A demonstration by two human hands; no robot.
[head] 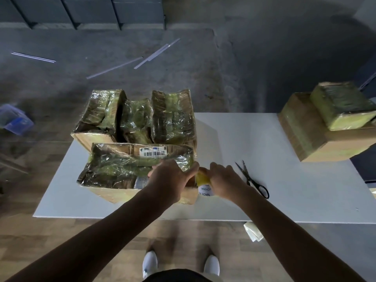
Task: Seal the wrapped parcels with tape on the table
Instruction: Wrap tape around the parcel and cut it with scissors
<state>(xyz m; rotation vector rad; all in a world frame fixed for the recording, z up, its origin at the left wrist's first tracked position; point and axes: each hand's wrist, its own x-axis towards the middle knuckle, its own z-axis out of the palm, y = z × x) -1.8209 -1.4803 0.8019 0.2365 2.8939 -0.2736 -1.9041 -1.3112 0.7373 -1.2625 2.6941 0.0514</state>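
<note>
A cardboard parcel [130,165] wrapped in shiny clear film, with a barcode label on top, lies at the front left of the white table [284,190]. My left hand [171,178] presses flat on its right end, fingers spread over the corner. Right beside that corner my right hand [225,180] grips a roll of yellowish tape [203,180], whose white core reads "MADE IN CHINA". The tape roll sits against the parcel's right side. Three more film-wrapped parcels [173,117] stand upright behind the front one.
Black scissors [252,180] lie open on the table just right of my right hand. Two stacked wrapped parcels [333,119] sit at the table's far right. A crumpled scrap [253,231] lies on the floor by the front edge. My white shoes [149,263] show below.
</note>
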